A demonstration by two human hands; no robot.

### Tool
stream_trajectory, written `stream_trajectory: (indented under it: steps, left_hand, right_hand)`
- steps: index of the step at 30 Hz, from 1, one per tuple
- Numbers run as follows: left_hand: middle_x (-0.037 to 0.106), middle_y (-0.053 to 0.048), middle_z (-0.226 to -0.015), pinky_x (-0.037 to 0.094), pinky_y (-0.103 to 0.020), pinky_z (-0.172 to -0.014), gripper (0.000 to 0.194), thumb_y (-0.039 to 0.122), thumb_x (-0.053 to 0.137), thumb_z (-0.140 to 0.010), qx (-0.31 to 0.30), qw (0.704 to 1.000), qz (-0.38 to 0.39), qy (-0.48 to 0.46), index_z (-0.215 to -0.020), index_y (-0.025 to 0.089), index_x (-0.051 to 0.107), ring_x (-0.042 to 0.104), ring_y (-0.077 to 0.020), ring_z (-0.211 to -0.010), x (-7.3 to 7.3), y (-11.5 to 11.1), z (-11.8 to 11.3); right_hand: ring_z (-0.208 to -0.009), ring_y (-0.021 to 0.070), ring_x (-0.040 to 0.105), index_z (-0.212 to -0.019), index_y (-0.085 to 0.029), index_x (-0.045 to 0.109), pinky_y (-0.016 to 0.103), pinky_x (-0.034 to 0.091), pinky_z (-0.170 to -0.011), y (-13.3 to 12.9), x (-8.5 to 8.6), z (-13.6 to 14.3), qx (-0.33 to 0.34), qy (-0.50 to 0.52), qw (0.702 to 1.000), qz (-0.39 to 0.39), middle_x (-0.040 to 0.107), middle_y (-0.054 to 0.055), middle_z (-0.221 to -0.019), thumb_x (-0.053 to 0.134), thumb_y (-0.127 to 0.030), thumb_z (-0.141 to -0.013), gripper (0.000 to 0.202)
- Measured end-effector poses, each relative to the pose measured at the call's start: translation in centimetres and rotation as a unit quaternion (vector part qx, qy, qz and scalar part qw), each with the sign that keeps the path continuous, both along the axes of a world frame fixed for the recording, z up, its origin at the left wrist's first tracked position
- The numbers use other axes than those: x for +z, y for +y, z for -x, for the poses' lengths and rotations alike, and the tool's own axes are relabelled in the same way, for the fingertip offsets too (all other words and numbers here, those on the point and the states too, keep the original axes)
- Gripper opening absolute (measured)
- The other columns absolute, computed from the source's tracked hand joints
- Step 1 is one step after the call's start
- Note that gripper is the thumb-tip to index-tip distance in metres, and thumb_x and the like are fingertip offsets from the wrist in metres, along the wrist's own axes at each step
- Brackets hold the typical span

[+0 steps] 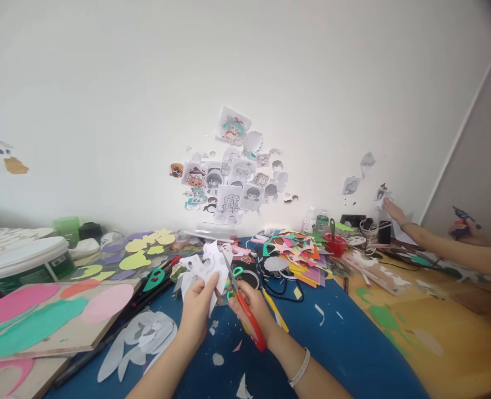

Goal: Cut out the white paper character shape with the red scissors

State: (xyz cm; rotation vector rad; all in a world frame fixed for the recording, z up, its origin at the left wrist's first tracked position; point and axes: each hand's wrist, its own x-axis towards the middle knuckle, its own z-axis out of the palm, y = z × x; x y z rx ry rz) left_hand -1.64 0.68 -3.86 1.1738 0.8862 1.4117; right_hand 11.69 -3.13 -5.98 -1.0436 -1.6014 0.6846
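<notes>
**Cutting a white paper shape over the blue bench**

The left hand (198, 307) is pinching the white cut-out paper sheet (206, 269) above the blue bench (345, 343). The right hand (251, 305) is gripping the red-handled scissors (245, 302), blades entering the sheet; turning the paper rather than the scissors should be keeping curves smooth. The cut line is too small to see. Farther right, another person's hand (395, 211) is touching the wall.

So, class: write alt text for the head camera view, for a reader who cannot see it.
A left hand holds white paper while the right hand cuts it with red-handled scissors over a cluttered blue table. Another person's hand touches the wall at right.
</notes>
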Motion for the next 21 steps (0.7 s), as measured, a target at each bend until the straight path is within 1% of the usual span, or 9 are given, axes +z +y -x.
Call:
stream_trajectory:
  steps: [3, 8, 14, 19, 21]
  left_hand:
    - [0.051, 0.002, -0.048, 0.036, -0.022, -0.049, 0.043, 0.053, 0.069, -0.063, 0.001, 0.999, 0.034, -0.015, -0.049, 0.017, 0.05, 0.046, -0.011, -0.049, -0.3, 0.1, -0.1]
    - [0.048, 0.005, -0.048, 0.031, -0.02, -0.044, 0.041, 0.052, 0.07, -0.062, -0.005, 0.999, 0.05, -0.021, -0.058, 0.016, 0.051, 0.04, -0.0084, -0.045, -0.8, 0.3, -0.2]
    - [0.036, 0.008, -0.043, 0.021, -0.019, -0.041, 0.047, 0.056, 0.068, -0.061, 0.016, 0.999, 0.033, 0.022, -0.055, 0.017, 0.044, 0.029, -0.0057, -0.041, -0.6, 0.1, -0.4]
    - [0.034, 0.009, -0.042, 0.02, -0.019, -0.039, 0.048, 0.057, 0.069, -0.059, 0.011, 0.999, 0.04, 0.025, -0.054, 0.017, 0.043, 0.03, -0.0056, -0.039, -0.4, -0.4, -0.5]
    - [0.038, 0.008, -0.043, 0.023, -0.019, -0.04, 0.046, 0.056, 0.069, -0.058, 0.009, 0.999, 0.039, 0.022, -0.054, 0.017, 0.045, 0.033, -0.0064, -0.04, -0.2, -0.6, -0.6]
  right_hand:
    - [-0.046, 0.0094, 0.032, -0.098, -0.017, 0.057, 0.021, 0.027, -0.044, 0.1, -0.1, -0.1, 0.0, 0.002, 1.0, -0.001, 0.037, -0.005, -0.056, 0.052, -0.056, -0.081, 0.042]
    - [-0.05, 0.0093, 0.032, -0.099, -0.018, 0.056, 0.022, 0.03, -0.047, -0.2, 0.2, 0.1, 0.041, 0.031, 0.999, 0.013, 0.037, -0.005, -0.059, 0.051, -0.058, -0.081, 0.044]
    - [-0.051, 0.0095, 0.036, -0.104, -0.019, 0.055, 0.022, 0.033, -0.048, -0.1, 0.2, 0.3, 0.065, 0.074, 0.995, 0.018, 0.042, -0.004, -0.062, 0.05, -0.065, -0.079, 0.053]
    - [-0.053, 0.011, 0.041, -0.108, -0.017, 0.055, 0.024, 0.036, -0.051, -0.4, 0.7, 0.3, 0.084, 0.096, 0.992, 0.02, 0.044, -0.002, -0.065, 0.048, -0.063, -0.081, 0.054]
    - [-0.054, 0.012, 0.044, -0.11, -0.016, 0.055, 0.025, 0.039, -0.053, -0.6, 1.0, 0.4, 0.08, 0.096, 0.992, 0.022, 0.046, -0.001, -0.065, 0.05, -0.063, -0.08, 0.056]
